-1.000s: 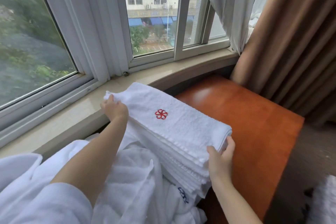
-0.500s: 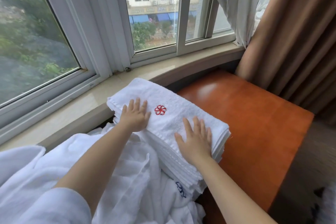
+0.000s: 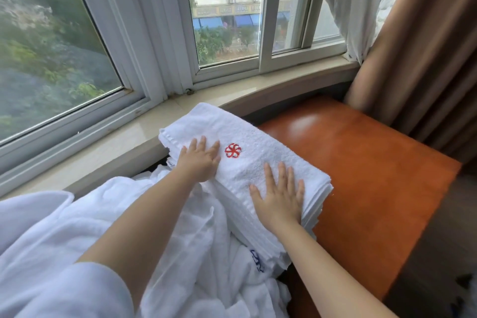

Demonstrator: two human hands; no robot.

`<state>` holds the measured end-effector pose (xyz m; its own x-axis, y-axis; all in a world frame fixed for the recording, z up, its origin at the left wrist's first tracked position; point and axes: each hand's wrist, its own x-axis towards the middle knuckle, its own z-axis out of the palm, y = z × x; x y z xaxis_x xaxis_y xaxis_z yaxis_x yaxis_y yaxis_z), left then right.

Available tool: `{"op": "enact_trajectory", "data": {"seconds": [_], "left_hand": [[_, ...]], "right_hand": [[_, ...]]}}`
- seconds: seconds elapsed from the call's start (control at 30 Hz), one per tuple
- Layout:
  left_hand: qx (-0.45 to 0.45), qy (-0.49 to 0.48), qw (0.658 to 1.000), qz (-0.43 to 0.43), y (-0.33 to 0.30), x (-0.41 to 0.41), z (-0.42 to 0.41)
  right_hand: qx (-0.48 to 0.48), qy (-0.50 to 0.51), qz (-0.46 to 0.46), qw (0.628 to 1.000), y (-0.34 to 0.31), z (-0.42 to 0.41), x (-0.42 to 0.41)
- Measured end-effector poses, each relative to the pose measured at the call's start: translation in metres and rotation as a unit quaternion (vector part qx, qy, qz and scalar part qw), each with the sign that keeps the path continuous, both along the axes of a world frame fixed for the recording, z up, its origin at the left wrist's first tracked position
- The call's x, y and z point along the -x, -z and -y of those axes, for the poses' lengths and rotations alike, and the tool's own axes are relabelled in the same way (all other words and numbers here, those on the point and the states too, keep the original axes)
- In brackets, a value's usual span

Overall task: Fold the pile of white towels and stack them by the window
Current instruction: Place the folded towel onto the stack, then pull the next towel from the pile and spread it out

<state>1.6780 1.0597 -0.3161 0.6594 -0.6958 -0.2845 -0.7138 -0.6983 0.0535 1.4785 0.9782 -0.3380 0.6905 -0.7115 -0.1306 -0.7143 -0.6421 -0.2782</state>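
**Pressing the top towel flat on the stack**

Obs.: Both my hands lie palm-down on the folded top towel (image 3: 247,160), fingers straight and spread, gripping nothing. Left hand (image 3: 200,162) sits near the far-left end, just beside the red pinwheel emblem (image 3: 233,150). Right hand (image 3: 280,197) rests on the near-right end, fingertips toward the window.

Location: the towel crowns a stack of folded towels (image 3: 268,224) on the left edge of the orange wooden table (image 3: 374,175). The stack's far corner reaches the stone windowsill (image 3: 124,142); I cannot tell whether it touches.

Remaining work: a loose heap of unfolded white cloth (image 3: 180,253) lies against the stack's left and near side, one piece showing blue stitching (image 3: 256,262). Some of it may be robe rather than towel; can't separate them here.

Judgement: step in hand is smoothing and seating the newest towel. Task is well advanced but unfinished.

Next move, as I read it: lift both palms, reach into the heap, find a towel's edge and draw it free without dragging the stack's lower layers, which look slightly uneven at the near corner.
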Motion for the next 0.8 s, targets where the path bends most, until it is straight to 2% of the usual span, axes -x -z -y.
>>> {"op": "enact_trajectory", "data": {"seconds": [0.13, 0.23, 0.3, 0.37, 0.4, 0.47, 0.53, 0.57, 0.63, 0.7, 0.8], "left_hand": [[0.038, 0.041, 0.998, 0.011, -0.031, 0.027, -0.035], [0.101, 0.003, 0.995, 0.02, -0.052, 0.04, -0.079], [0.143, -0.032, 0.989, 0.029, -0.063, 0.05, -0.11], [0.186, -0.065, 0.98, 0.034, -0.071, 0.06, -0.143], [0.204, -0.082, 0.975, 0.031, -0.074, 0.065, -0.159], [0.232, -0.111, 0.966, 0.024, -0.076, 0.075, -0.19], [0.249, -0.116, 0.962, 0.002, -0.073, 0.08, -0.217], [0.245, -0.111, 0.963, -0.009, -0.07, 0.083, -0.228], [0.213, -0.102, 0.972, -0.004, -0.063, 0.09, -0.245], [0.18, -0.118, 0.976, 0.042, -0.059, 0.098, -0.255], [0.222, -0.187, 0.952, 0.099, -0.067, 0.108, -0.266]], "right_hand": [[-0.038, 0.029, 0.133, 0.99, -0.02, -0.023, 0.005], [-0.087, 0.013, 0.234, 0.968, -0.036, -0.063, 0.007], [-0.145, -0.046, 0.234, 0.96, -0.041, -0.094, 0.005], [-0.192, -0.11, 0.169, 0.961, -0.042, -0.125, 0.003], [-0.185, -0.13, 0.127, 0.966, -0.039, -0.138, 0.002], [-0.113, -0.147, 0.072, 0.98, -0.037, -0.156, 0.006], [-0.024, -0.14, 0.096, 0.985, -0.041, -0.166, 0.011], [0.007, -0.134, 0.155, 0.979, -0.046, -0.171, 0.014], [0.035, -0.111, 0.332, 0.936, -0.059, -0.18, 0.021], [0.072, -0.079, 0.501, 0.859, -0.078, -0.184, 0.024], [0.097, -0.04, 0.655, 0.748, -0.114, -0.188, 0.03]]}}
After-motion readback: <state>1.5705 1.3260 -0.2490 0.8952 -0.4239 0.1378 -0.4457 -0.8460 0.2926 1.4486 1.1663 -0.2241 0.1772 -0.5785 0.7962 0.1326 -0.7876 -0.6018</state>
